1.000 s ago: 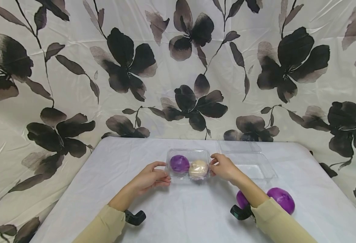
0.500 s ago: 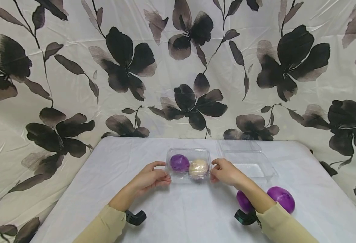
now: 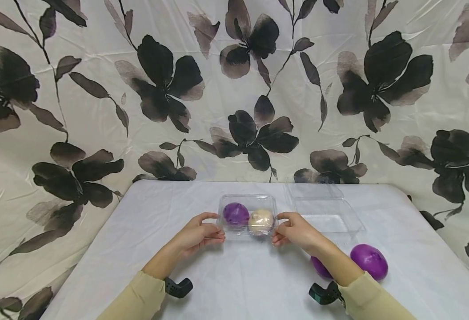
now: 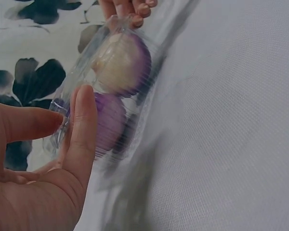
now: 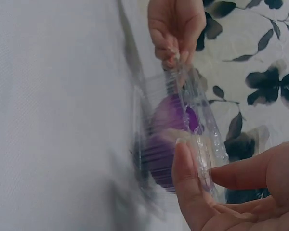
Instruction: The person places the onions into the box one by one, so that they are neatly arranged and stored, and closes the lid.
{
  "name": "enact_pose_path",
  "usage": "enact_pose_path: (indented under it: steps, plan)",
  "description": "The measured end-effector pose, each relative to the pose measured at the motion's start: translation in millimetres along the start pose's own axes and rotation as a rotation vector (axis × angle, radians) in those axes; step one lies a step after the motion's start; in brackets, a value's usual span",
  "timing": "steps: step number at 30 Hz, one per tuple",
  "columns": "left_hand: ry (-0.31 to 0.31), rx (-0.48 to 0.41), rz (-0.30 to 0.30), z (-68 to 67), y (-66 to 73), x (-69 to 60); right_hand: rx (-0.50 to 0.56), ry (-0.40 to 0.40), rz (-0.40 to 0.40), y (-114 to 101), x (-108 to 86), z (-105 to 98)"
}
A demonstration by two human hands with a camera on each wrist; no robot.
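Note:
A clear plastic clamshell box (image 3: 247,198) with its lid down stands at the table's middle in the head view. Inside lie two round, turnip-like things: one shows its purple side (image 3: 236,214), the other its cream side (image 3: 261,221). My left hand (image 3: 199,232) pinches the box's left edge between thumb and fingers. At the opposite edge, my right hand (image 3: 296,232) pinches the rim near the front corner. In the left wrist view the cream thing (image 4: 119,65) has a purple underside. The right wrist view shows a thumb (image 5: 185,166) against the box wall.
A second clear plastic box (image 3: 330,222) stands open at the right, its lid laid back. Two more purple round things lie in front of it; one purple thing (image 3: 369,261) is in full view, the other partly behind my right forearm. A floral cloth (image 3: 258,89) hangs behind the table.
My right hand has shifted slightly down along the box's right edge, its fingers now gripping near the front corner. The left hand and the box have stayed in place.

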State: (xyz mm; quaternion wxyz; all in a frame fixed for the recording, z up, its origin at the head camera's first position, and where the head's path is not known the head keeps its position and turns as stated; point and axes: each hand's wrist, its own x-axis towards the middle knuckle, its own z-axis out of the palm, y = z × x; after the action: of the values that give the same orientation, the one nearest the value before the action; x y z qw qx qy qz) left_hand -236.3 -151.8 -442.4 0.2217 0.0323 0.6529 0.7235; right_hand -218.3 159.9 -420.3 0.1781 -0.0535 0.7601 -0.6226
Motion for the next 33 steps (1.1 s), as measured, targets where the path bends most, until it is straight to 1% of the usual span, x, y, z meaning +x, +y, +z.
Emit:
enact_pose_path:
  steps: [10,16,25,33]
  plan:
    - [-0.013,-0.006,0.001,-1.2,-0.2,-0.3,0.008,0.007,0.014,-2.3,1.0,1.0]
    - [-0.017,-0.018,0.012,-1.3,-0.7,0.7,0.02,0.011,0.023,-4.2,0.3,1.5]
    - [-0.003,-0.022,0.0,-0.6,0.5,1.3,0.03,0.025,0.003,-4.3,1.1,1.2]
    - [-0.019,-0.025,0.005,-1.5,-0.6,0.3,0.024,0.048,0.011,-1.9,2.7,3.1]
